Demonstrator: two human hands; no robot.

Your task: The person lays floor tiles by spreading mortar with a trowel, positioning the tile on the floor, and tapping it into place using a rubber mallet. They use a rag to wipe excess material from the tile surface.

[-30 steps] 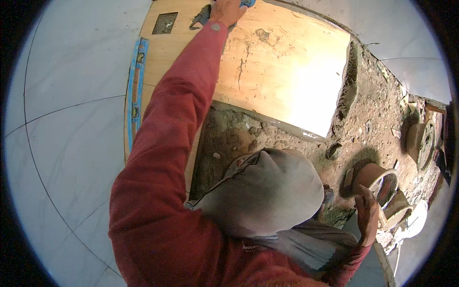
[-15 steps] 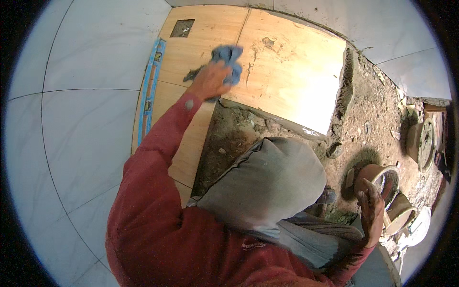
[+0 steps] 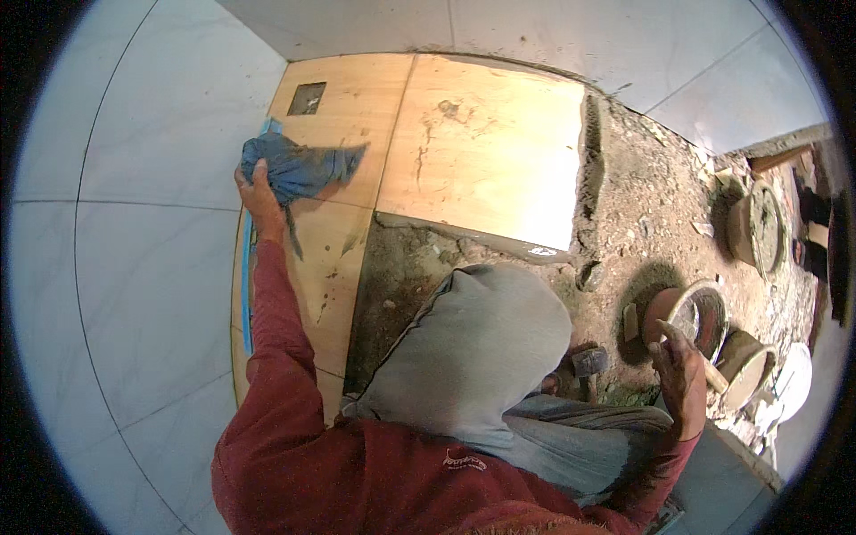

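My left hand (image 3: 260, 198) grips a crumpled blue cloth (image 3: 303, 171) at the left edge of the wood-patterned floor tiles (image 3: 486, 134). The cloth lies over part of a blue spirit level (image 3: 246, 294), which runs along the left wall; the rest of the level is partly behind my sleeve. Dark smears and drops mark the tile below the cloth. Over on the right, my right hand (image 3: 682, 379) is raised beside my leg, fingers stretched out and holding nothing I can see. A light wooden handle (image 3: 714, 376) shows just behind it.
Right of the tiles is rough, debris-strewn ground (image 3: 651, 196). A bucket (image 3: 660, 312), a second bucket (image 3: 747, 361) and a farther one (image 3: 742, 232) stand there. A mallet (image 3: 589, 361) lies by my knee. One tile has a square cut-out (image 3: 307, 98). Marbled tiles (image 3: 169, 285) face the walls.
My left hand has swept the cloth left from the middle tile joint onto the level. The view has shifted a little; my right hand stays near the buckets.
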